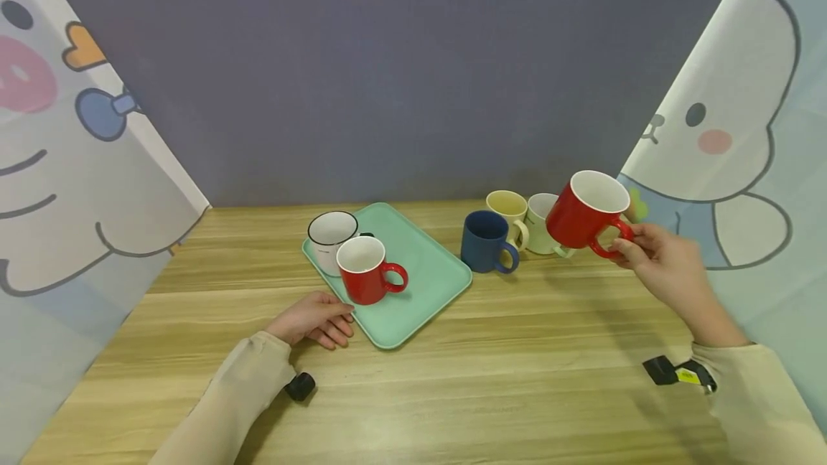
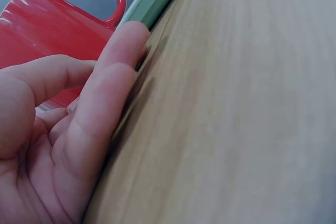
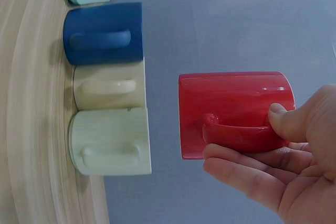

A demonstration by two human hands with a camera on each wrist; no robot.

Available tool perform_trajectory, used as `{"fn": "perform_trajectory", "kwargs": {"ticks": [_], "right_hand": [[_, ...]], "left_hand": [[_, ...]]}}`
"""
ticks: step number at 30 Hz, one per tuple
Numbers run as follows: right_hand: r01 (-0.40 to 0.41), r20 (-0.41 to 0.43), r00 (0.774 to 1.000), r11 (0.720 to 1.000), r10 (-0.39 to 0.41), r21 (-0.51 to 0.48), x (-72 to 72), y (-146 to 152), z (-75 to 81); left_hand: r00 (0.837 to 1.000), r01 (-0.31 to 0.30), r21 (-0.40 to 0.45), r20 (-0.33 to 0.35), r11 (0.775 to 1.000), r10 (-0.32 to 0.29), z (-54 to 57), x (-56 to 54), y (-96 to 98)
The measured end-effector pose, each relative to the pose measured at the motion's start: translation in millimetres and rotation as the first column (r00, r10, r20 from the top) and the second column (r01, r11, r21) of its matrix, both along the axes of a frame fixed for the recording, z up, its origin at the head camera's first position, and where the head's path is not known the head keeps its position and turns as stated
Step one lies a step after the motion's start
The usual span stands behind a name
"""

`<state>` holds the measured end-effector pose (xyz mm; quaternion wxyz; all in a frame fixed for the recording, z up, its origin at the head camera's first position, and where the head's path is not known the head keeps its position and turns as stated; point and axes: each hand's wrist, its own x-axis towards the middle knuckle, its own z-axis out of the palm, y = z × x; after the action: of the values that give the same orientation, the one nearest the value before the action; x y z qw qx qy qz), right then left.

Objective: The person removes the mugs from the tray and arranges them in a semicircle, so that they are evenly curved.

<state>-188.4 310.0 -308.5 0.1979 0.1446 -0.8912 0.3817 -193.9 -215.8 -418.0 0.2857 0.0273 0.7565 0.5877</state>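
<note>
My right hand (image 1: 665, 264) pinches a red mug (image 3: 226, 108) by its handle, thumb on one side and fingers on the other. In the head view, this mug is raised above the table at the right. My left hand (image 1: 313, 318) rests at the near left edge of the mint-green tray (image 1: 426, 264), fingers relaxed and fingertips right at its rim. On the tray stand a second red mug (image 1: 365, 278), its handle pointing right, and a white mug (image 1: 329, 239) with a dark rim. Both are upright, close to the left hand.
Right of the tray stand a dark blue mug (image 1: 483, 242), a cream-yellow mug (image 1: 507, 208) and a pale green mug (image 3: 110, 142), close together and upright on the wooden table (image 1: 452, 400). A grey panel (image 1: 413, 77) rises behind; printed cloths (image 1: 730, 113) flank the sides.
</note>
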Motion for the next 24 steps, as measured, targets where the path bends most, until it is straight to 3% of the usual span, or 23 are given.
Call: {"fn": "perform_trajectory", "kwargs": {"ticks": [12,24], "right_hand": [[0.076,0.070,0.995,0.997,-0.077,0.018,-3.6,18.7,-0.9],[0.172,0.063,0.982,0.982,-0.178,0.080,-6.0,35.7,-5.5]], "left_hand": [[1.000,-0.008,0.004,0.011,1.000,0.008,0.2,0.3,-0.3],[1.000,-0.013,0.004,0.010,1.000,0.013,-1.5,-0.9,-0.1]]}}
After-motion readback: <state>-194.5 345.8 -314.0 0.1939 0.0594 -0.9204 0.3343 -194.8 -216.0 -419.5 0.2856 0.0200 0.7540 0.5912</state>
